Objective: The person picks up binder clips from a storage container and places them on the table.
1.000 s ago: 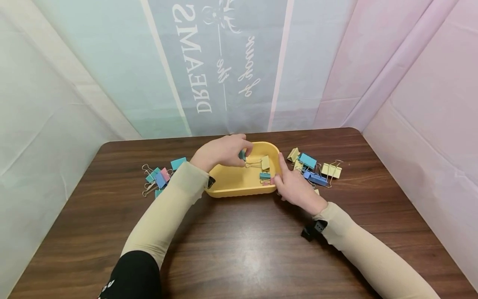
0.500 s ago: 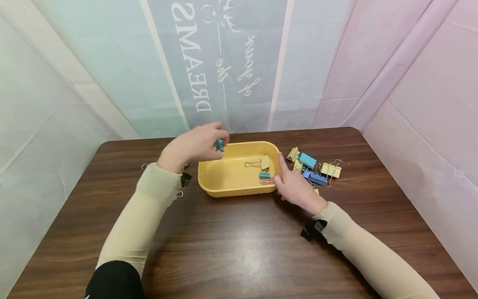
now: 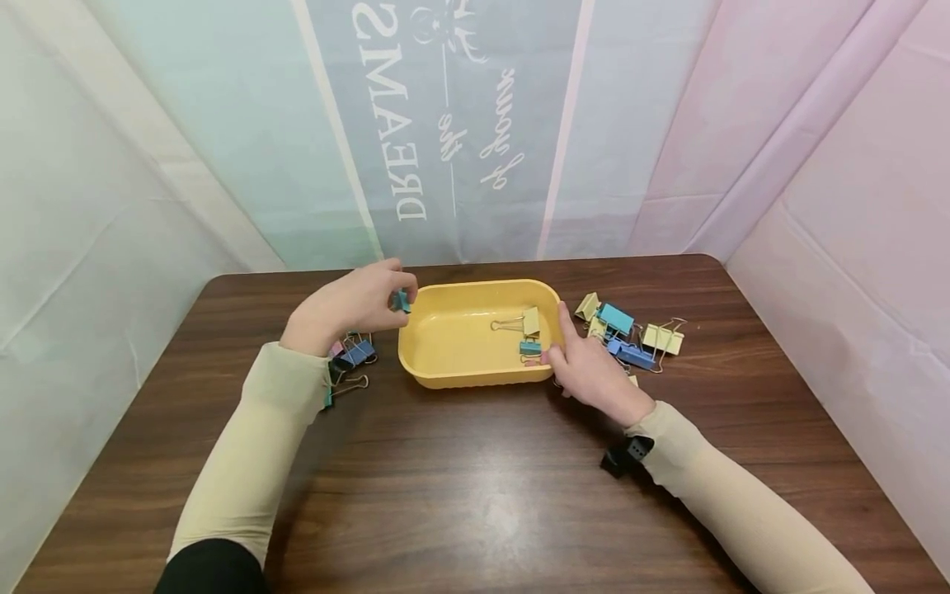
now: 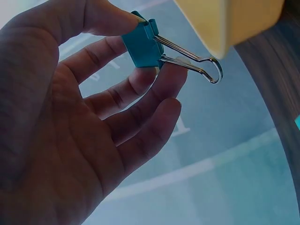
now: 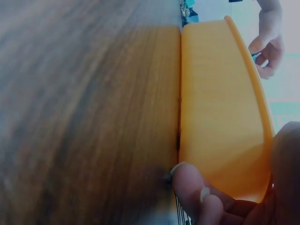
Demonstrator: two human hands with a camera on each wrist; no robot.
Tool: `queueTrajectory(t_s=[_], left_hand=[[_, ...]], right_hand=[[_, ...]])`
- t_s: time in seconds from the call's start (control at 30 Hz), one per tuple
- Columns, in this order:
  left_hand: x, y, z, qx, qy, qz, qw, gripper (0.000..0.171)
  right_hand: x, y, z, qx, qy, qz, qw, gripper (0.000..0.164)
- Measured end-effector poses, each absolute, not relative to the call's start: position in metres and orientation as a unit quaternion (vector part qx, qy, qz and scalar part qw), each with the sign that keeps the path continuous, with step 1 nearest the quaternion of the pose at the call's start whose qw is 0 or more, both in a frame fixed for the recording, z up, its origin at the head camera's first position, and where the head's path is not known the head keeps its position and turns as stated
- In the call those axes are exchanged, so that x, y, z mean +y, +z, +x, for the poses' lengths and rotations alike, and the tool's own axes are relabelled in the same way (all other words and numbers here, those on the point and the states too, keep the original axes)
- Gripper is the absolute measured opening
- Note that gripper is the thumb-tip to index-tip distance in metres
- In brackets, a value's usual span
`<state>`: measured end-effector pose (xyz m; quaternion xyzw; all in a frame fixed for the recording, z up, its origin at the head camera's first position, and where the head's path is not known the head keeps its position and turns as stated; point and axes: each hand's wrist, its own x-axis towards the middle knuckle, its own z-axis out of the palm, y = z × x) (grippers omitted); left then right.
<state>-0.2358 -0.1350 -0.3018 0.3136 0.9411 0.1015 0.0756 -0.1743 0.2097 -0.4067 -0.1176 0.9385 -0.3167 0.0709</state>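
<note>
My left hand pinches a teal binder clip between thumb and fingertips, its wire handles pointing away from the palm. In the head view, that hand hovers at the left end of a yellow plastic tray. My right hand grips the tray's right end, index finger along the rim, other fingers curled against the outer wall in the right wrist view. Inside the tray, towards the right, lie a yellow binder clip, a teal binder clip and a partly hidden pink one.
Right of the tray is a loose pile of yellow, teal and blue binder clips. Another pile, with a blue binder clip, lies at the left, partly covered by my left wrist. Behind the brown table hangs a printed cloth.
My left hand has moved left from above the tray to beside its left end, still pinching the teal binder clip. The right hand has stayed at the tray's right end.
</note>
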Motion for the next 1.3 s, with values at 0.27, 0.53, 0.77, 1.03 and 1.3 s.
queueTrajectory(t_s=[0.27,0.53,0.77,1.03,1.3], left_hand=[[-0.158,-0.302,-0.235,0.951,0.102,0.281,0.079,0.009],[-0.184,-0.309,-0.232,0.954,0.114,0.232,0.151,0.009],[-0.203,-0.326,-0.234,0.958,0.117,0.196,0.174,0.009],[-0.211,-0.338,-0.244,0.953,0.148,0.175,0.199,0.015],[-0.214,-0.336,-0.256,0.96,0.134,0.176,0.173,0.021]], right_hand=[[0.211,-0.408,-0.174,0.94,-0.314,-0.116,0.071,0.074],[0.211,-0.409,-0.173,0.936,-0.323,-0.127,0.054,0.073],[0.211,-0.409,-0.173,0.936,-0.323,-0.127,0.055,0.073],[0.213,-0.41,-0.173,0.937,-0.322,-0.125,0.056,0.074],[0.212,-0.41,-0.173,0.937,-0.321,-0.126,0.055,0.074]])
